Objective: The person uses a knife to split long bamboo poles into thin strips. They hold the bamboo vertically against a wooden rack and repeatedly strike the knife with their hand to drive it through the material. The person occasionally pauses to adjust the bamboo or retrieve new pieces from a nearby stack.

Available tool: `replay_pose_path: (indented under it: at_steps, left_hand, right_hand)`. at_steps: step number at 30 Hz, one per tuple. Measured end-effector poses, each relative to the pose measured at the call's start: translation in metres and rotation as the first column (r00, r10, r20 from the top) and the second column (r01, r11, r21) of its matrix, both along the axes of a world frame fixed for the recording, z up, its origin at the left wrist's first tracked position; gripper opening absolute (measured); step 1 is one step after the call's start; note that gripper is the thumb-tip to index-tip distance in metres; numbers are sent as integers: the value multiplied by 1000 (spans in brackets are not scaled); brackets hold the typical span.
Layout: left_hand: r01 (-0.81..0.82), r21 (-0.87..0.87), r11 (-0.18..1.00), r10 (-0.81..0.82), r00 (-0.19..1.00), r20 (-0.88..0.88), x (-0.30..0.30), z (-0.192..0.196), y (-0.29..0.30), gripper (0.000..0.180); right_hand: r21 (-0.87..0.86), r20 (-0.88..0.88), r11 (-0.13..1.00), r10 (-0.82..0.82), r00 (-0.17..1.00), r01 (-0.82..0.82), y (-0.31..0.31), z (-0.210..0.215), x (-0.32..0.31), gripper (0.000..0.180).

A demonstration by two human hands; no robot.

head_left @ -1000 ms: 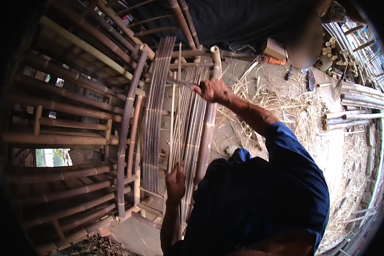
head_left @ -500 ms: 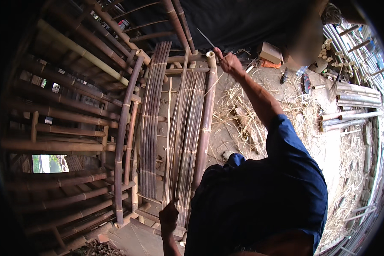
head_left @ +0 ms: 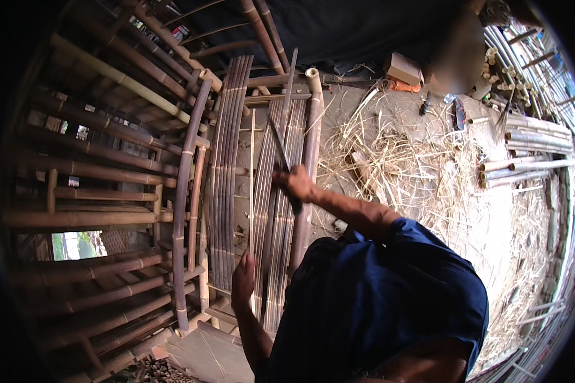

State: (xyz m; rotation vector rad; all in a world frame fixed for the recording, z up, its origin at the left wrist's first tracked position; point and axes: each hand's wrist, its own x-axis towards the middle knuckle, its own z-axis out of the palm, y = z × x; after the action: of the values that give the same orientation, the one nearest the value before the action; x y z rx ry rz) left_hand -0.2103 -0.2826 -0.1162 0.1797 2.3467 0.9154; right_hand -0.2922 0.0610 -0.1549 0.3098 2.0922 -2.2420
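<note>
My right hand (head_left: pixel 296 184) is closed around the dark handle of a knife, over the right-hand group of bamboo slats (head_left: pixel 279 239). The knife's long narrow blade (head_left: pixel 276 139) points away and slightly left. Under the blade and hand, a long bamboo strip (head_left: pixel 289 83) lies lengthwise on those slats, its far end sticking out past the frame. My left hand (head_left: pixel 243 281) is nearer to me, fingers stretched forward, beside a thin pale bamboo strip (head_left: pixel 253 185); whether it touches that strip is hard to see. Another group of dark slats (head_left: pixel 227 185) lies to the left.
A thick bamboo pole (head_left: pixel 313 137) edges the frame's right side. Bamboo railings (head_left: pixel 109 182) fill the left. Pale shavings (head_left: pixel 396 150) litter the floor at right, with a cardboard box (head_left: pixel 405 69), a dark tool (head_left: pixel 458 115) and stacked bamboo poles (head_left: pixel 530 166) beyond.
My right hand has come back from the far post with the knife, toward me and left over the slats. My left hand has moved forward and slightly left, off the long strip.
</note>
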Motion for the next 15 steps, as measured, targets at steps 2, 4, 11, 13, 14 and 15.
replay_pose_path:
  at_steps: [2,4,11,13,14,15]
  left_hand:
    - [-77,-135,988,105,971,214,38,6,-53,74]
    - [-148,-45,988,151,857,493,71,-21,-103,67]
    - [-265,398,879,179,954,240,58,9,31,18]
    - [-287,348,892,201,944,263,31,12,69,18]
    - [-196,384,902,158,979,129,21,12,79,17]
    - [-92,402,911,106,994,-13,10,13,86,17]
  right_hand:
    - [-4,58,999,-33,998,34,38,-1,-35,28]
    - [77,-21,986,-148,989,149,82,-14,-73,28]
    - [780,-233,579,-84,969,238,121,9,-102,82]
    - [860,-422,348,69,904,375,103,-29,-85,80]
    - [865,-463,284,135,876,413,89,-40,-70,78]
    - [861,-501,220,203,842,459,75,-50,-55,75]
